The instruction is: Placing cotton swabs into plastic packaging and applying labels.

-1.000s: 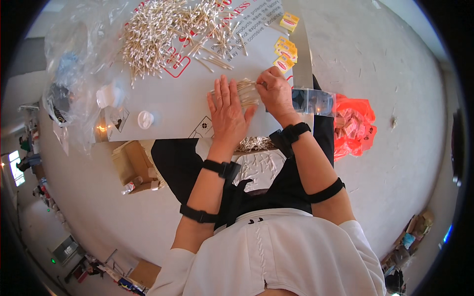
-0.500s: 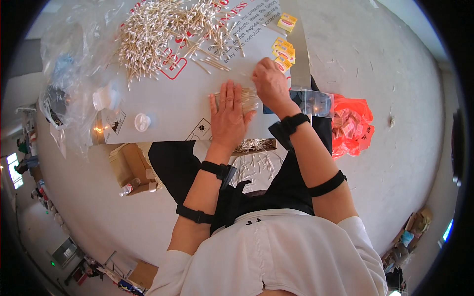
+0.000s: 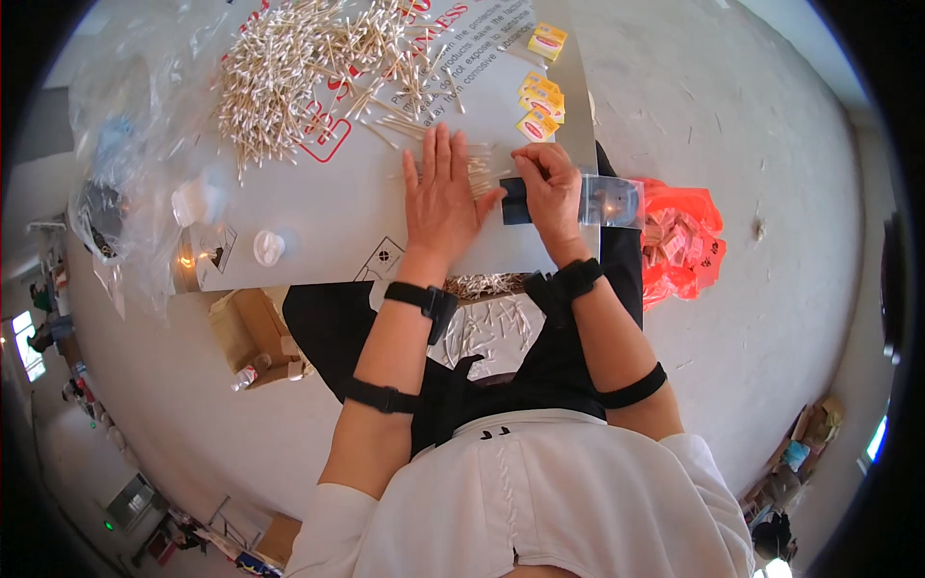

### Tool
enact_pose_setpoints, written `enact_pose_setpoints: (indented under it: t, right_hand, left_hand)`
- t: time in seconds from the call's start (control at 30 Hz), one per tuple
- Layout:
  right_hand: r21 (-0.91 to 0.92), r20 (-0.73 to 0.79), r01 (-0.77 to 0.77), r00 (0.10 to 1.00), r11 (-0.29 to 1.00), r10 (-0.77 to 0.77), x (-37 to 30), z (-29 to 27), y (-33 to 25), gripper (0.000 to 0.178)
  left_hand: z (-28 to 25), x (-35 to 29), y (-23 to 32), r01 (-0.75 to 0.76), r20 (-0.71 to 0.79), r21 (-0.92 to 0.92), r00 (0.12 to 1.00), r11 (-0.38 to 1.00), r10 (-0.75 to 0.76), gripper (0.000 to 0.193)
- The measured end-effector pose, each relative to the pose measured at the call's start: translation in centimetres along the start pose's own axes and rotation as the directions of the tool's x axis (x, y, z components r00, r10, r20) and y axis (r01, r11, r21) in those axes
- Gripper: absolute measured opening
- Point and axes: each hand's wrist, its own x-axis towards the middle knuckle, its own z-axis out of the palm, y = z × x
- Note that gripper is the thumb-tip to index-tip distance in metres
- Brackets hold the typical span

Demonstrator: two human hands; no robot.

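My left hand (image 3: 441,207) lies flat on the table with its fingers stretched out. Some loose cotton swabs (image 3: 479,176) show beside and partly under it. To its right, my right hand (image 3: 554,197) is closed in a pinch, its fingertips together; whatever they hold is too small to make out. A dark flat piece (image 3: 515,202) lies beside the right hand, and a clear plastic sleeve (image 3: 617,202) extends past the table's right edge. Beyond the left hand spreads a big heap of cotton swabs (image 3: 275,82). Several yellow packets (image 3: 541,101) rest beyond my right hand.
On the table (image 3: 328,207) stand a small white cup (image 3: 269,248) and a white tub (image 3: 193,200), near crumpled clear plastic (image 3: 135,144). A red bag (image 3: 713,207) with pink packets (image 3: 674,241) is at the right. Below are a cardboard box (image 3: 241,328) and more swabs (image 3: 487,286).
My right hand has moved nearer to me and slightly right, away from the yellow packets. My left hand has slid a little farther from me, still flat.
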Motion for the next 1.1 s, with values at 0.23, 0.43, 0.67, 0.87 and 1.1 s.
enact_pose_setpoints:
  t: [0.23,0.43,0.67,0.87,1.1]
  right_hand:
    - [0.017,-0.051,0.107,0.993,0.994,-0.106,-3.0,-0.8,0.3,0.017]
    - [0.296,0.056,-0.117,0.993,0.948,0.105,-5.5,0.4,-2.2,0.032]
    - [0.281,0.001,-0.031,0.999,0.959,0.032,-5.3,0.1,-0.6,0.036]
    - [0.245,0.016,-0.032,0.999,0.969,0.029,-5.6,2.2,-1.2,0.037]
    - [0.396,-0.005,-0.079,0.996,0.915,0.088,-5.6,2.7,-1.1,0.037]
  left_hand:
    - [-0.2,-3.0,2.7,0.036,0.089,0.022,0.995,0.999,-0.038,0.093]
    - [0.3,-1.7,2.0,0.045,0.023,0.021,0.999,0.999,-0.046,0.089]
    - [-0.2,-2.7,-1.5,0.098,-0.341,-0.541,0.883,0.835,-0.324,0.062]
    - [0.1,-2.8,-1.3,0.127,-0.262,-0.751,0.843,0.648,-0.469,0.058]
    - [0.7,-2.6,0.9,0.094,-0.201,-0.835,0.865,0.542,-0.46,0.059]
